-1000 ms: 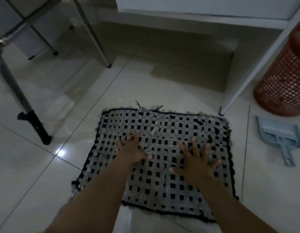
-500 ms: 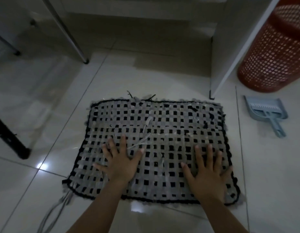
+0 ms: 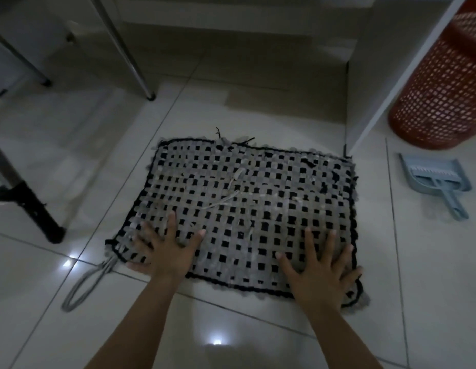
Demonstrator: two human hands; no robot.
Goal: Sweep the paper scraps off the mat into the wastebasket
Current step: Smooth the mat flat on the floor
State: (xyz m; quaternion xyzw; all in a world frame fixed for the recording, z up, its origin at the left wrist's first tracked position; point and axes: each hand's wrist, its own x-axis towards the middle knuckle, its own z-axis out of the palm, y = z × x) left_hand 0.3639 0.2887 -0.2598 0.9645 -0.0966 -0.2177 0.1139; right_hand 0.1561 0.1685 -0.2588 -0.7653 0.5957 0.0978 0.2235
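Observation:
A grey and black woven mat (image 3: 271, 182) lies on the tiled floor. Thin pale paper scraps (image 3: 226, 199) lie scattered on its middle. My left hand (image 3: 165, 249) presses flat on the mat's near left corner, fingers spread, holding nothing. My right hand (image 3: 322, 270) lies flat on the near right corner, fingers also apart. A red perforated wastebasket (image 3: 442, 86) stands at the far right. Between it and the mat lies a blue-grey dustpan with a small brush (image 3: 436, 179) in it.
A white desk leg (image 3: 391, 91) slants down just behind the mat's far right corner. Metal chair legs (image 3: 130, 62) and a black-footed leg (image 3: 31, 209) stand to the left. A grey cord loop (image 3: 82, 286) trails from the mat's near left corner.
Both hands have slid from the mat's middle back toward its near edge, staying flat. The view has shifted so the mat sits farther up and the cord loop shows.

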